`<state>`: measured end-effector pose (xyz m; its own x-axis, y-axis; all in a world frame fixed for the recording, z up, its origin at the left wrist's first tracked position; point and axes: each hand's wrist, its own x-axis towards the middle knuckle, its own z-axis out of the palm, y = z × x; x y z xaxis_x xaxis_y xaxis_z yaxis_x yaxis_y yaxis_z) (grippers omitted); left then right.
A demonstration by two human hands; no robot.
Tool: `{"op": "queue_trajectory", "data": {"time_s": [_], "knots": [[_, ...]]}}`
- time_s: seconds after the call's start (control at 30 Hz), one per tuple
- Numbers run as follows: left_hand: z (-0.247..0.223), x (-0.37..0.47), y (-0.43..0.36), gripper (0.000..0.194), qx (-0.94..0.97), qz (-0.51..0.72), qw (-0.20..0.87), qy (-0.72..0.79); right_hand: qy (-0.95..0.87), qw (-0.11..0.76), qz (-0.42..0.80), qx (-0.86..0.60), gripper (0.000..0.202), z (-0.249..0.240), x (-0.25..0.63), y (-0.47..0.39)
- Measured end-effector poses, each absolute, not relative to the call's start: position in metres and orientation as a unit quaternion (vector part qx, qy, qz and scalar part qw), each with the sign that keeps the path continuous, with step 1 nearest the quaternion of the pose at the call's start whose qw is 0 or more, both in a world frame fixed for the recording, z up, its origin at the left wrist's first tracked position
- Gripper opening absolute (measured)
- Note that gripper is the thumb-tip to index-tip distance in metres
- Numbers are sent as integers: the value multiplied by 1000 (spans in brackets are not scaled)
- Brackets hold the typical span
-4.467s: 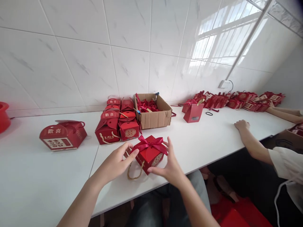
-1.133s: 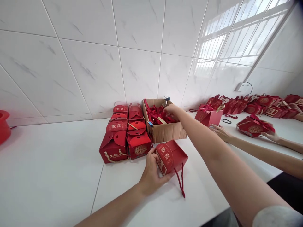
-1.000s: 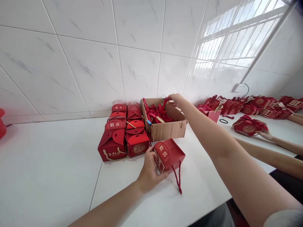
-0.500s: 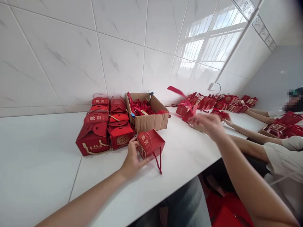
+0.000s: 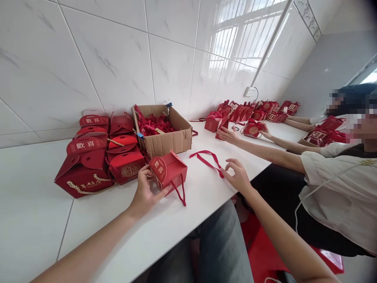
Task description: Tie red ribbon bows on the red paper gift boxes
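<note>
My left hand [image 5: 146, 196] grips a small red gift box [image 5: 173, 169] by its left side and lower edge. Gold characters mark the box's rounded end flap, and a dark red cord handle [image 5: 183, 192] hangs from the front. On the white table to the right lies a narrow red ribbon [image 5: 203, 154] in a loose loop. My right hand [image 5: 238, 176] is over the table beside it, fingers apart and curved, one fingertip at the ribbon's near end. Close behind the gift box stands a cardboard box [image 5: 167, 144] filled with red ribbons [image 5: 153, 124].
Several folded red boxes [image 5: 88, 157] with cord handles stand in rows at the left. Along the tiled wall are more red boxes [image 5: 240, 112]. Co-workers sit to the right; one co-worker's hand [image 5: 228, 135] touches a red box. A socket strip [image 5: 249, 91] is on the wall.
My right hand has lowered toward me, and the ribbon it held in the air now lies on the table. My left hand still holds the gift box. The view has turned right.
</note>
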<state>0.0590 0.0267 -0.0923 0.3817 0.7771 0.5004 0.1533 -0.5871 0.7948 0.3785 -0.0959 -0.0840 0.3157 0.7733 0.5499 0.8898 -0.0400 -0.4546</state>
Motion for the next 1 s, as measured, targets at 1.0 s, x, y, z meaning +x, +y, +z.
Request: {"op": "queue_trajectory", "data": {"time_s": [1.0], "knots": [[-86,47,22,71,727,435,485,217,-589,546,526,-281,11,-22,317,28]]}}
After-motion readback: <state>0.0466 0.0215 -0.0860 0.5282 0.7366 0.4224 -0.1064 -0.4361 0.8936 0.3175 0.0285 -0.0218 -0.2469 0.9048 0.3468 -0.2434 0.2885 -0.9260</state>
